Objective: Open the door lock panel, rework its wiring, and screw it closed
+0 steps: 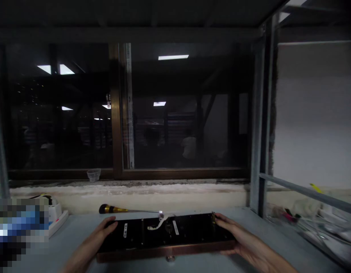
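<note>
A long dark panel with a copper-coloured edge (164,237) lies flat across the light workbench (67,242), with white labels and a white cable on its upper face. My left hand (103,231) grips its left end, fingers curled over the top. My right hand (235,235) holds its right end, thumb on top and fingers around the side. A screwdriver with a black and gold handle (127,209) lies just behind the panel.
A dark window (175,113) with a whitish sill fills the back; a clear plastic cup (93,174) stands on the sill. A metal frame post (260,125) rises at right, with cluttered parts (306,220) beyond it. A white box (56,216) sits at left.
</note>
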The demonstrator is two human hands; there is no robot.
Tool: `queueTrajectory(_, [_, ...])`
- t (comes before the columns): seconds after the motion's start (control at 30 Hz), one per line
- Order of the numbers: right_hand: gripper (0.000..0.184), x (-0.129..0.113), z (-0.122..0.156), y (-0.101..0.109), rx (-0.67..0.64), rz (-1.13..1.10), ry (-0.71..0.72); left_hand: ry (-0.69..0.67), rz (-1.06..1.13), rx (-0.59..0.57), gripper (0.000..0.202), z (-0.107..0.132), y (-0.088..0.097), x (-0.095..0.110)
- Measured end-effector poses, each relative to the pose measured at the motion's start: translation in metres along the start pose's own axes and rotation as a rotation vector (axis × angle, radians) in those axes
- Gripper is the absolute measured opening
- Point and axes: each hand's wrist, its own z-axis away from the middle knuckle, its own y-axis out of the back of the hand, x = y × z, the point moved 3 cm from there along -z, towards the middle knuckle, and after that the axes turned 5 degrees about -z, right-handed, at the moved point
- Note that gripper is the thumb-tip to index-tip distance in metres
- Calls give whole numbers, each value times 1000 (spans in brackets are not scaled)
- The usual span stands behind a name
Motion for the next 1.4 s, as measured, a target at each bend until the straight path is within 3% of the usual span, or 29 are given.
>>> queueTrajectory(0.07, [56,-3,4,-4,-3,-80,-31,152,242,-104,59,10,-5,-4])
queueTrajectory(0.2, [54,-8,4,-8,4,-138,-18,177,410,-177,63,28,-10,3])
queueTrajectory(0.37, [58,-6,3,-11,14,-133,4,193,394,-123,68,23,-11,1])
queueTrajectory(0.57, [50,2,-2,-11,143,-69,113,153,380,-66,60,21,-16,3])
queueTrajectory(0.97, [54,0,1,-9,50,-129,-3,154,355,-79,61,30,-12,10])
queueTrajectory(1.17, [53,3,-4,-8,119,-59,93,158,261,12,53,25,-14,7])
queueTrajectory(1.4, [59,-4,5,-1,-99,-185,-6,197,264,-30,65,24,-12,4])
